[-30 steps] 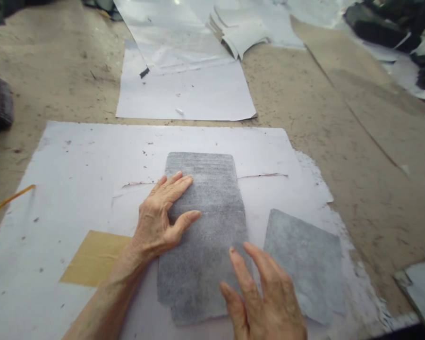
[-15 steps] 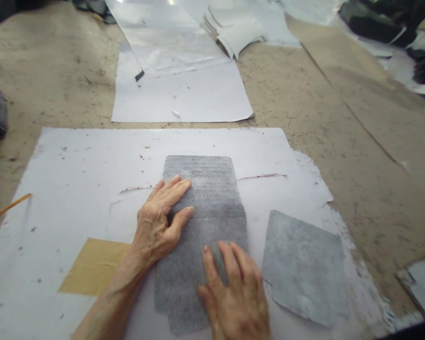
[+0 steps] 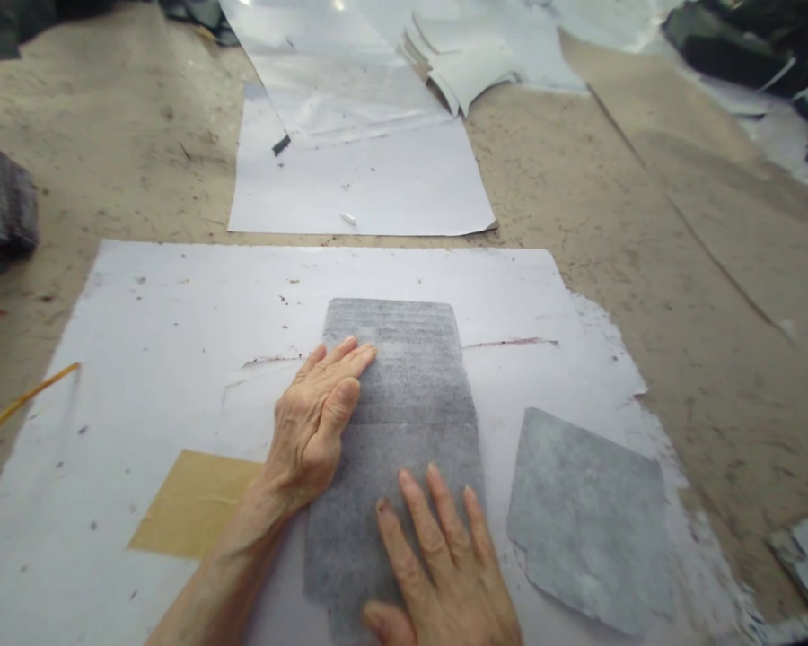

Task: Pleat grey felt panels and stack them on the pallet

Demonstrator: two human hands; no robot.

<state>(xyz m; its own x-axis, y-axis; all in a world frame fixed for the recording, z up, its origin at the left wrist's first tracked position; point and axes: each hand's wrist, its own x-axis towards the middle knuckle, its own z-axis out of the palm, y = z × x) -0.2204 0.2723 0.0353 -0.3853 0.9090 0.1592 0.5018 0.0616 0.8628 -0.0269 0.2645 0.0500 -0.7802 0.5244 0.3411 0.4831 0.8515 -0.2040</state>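
A long grey piece of fabric-like sheet (image 3: 410,386) lies flat in front of me, with a crosswise crease around its middle. My left hand (image 3: 316,413) rests on its left edge above the crease, fingers stretched out and thumb raised a little. On the lower part of the same piece lies my right hand (image 3: 437,556), palm down with the fingers spread. To the right, apart from both hands, is a second, smaller grey piece (image 3: 592,520). A yellow-tan rectangle (image 3: 195,502) lies left of my left forearm, which covers its right end.
Everything rests on a white sheet (image 3: 175,359) over a brown tabletop (image 3: 646,296). Farther back lie another white sheet (image 3: 364,188) and a fan of pale cut pieces (image 3: 471,72). A woven dark block (image 3: 4,197) and an orange stick (image 3: 27,404) are at the left.
My right hand's fingers have spread wider on the grey piece. My left thumb has drawn in toward its fingers. The whole view has shifted slightly, with things appearing farther right.
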